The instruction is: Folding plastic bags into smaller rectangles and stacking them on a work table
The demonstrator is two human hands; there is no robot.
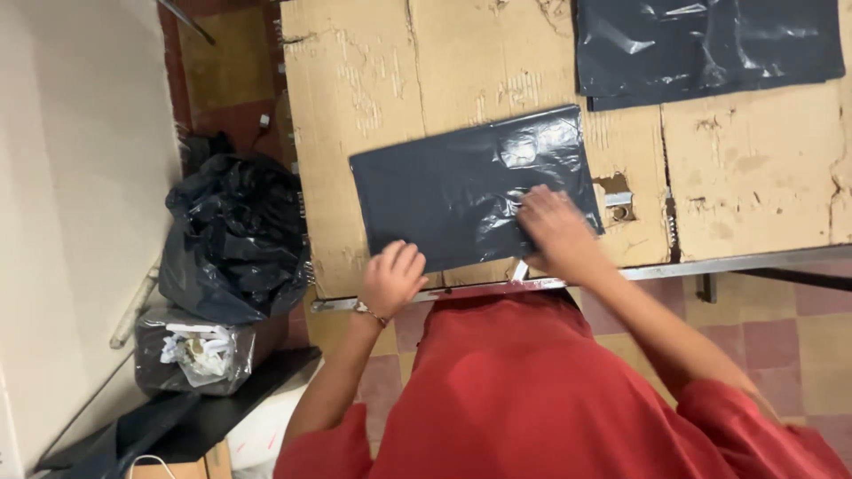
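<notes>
A dark grey plastic mailer bag lies flat on a table covered in worn cardboard. My left hand rests on the bag's near left corner, fingers curled onto its edge. My right hand presses flat on the bag's near right part, fingers spread toward the left. A thin pale strip sticks out from under the bag near my right hand at the table's metal front edge. I wear a red garment.
A stack of more dark grey bags lies at the far right of the table. On the floor to the left stand a full black rubbish bag and a plastic-wrapped box, beside a pale wall.
</notes>
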